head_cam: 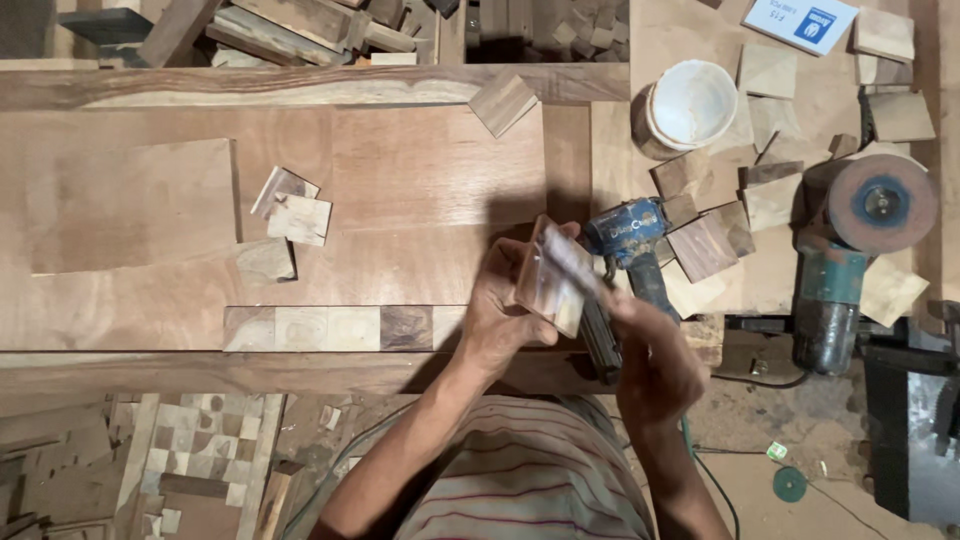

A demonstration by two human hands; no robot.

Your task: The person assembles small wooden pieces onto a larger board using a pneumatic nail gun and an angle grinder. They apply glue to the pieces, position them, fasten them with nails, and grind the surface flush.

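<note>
My left hand (497, 318) holds a small square wooden tile (545, 285) tilted up over the near edge of the workbench. My right hand (652, 362) is beside it, fingers closed on a blurred flat strip (572, 262) laid across the tile's face. A blue and black power tool (628, 240) lies just behind both hands. A row of several wooden tiles (330, 328) is laid edge to edge along the board's near edge, left of my left hand.
Loose tiles (292, 213) lie mid-board. A white plastic tub (690, 103) stands at the back right among more tiles (703, 246). An angle grinder (850, 250) with a sanding disc lies at the right. Wood offcuts (300, 25) are piled behind the bench.
</note>
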